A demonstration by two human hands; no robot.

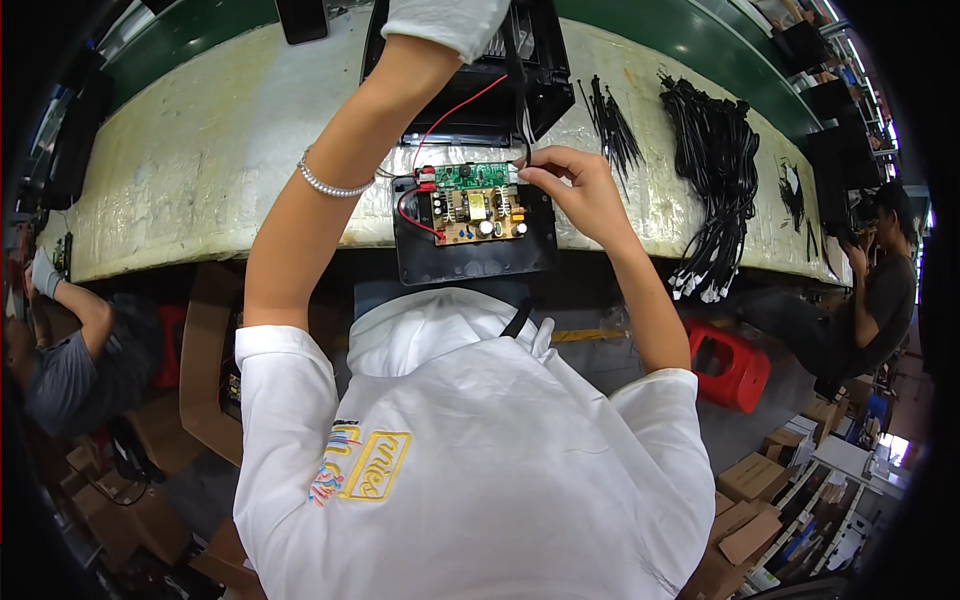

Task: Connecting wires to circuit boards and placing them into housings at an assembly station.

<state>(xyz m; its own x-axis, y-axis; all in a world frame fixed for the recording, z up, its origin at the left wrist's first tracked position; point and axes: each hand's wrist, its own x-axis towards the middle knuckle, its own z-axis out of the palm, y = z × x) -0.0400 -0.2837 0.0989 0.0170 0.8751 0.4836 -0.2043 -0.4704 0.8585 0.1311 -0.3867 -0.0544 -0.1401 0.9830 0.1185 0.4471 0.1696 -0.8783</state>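
Note:
A circuit board (478,207), green along its far side and tan with several components nearer me, lies on a flat black panel (470,258) at the bench's near edge. My right hand (578,183) is bare; its thumb and forefinger pinch a small white connector (514,172) at the green part's right end. A black cable (520,90) rises from there. My left hand (448,22), in a white glove, is over the black housing (470,125) beyond the board; the top edge of the picture cuts off its fingers. A red wire (455,107) links board and housing.
Loose black cables (612,130) and a thick bundle of black cables with white plugs (712,180) lie right on the bench (210,150). A phone-like black device (302,18) is far left. People sit on both sides. A red stool (735,370) stands right.

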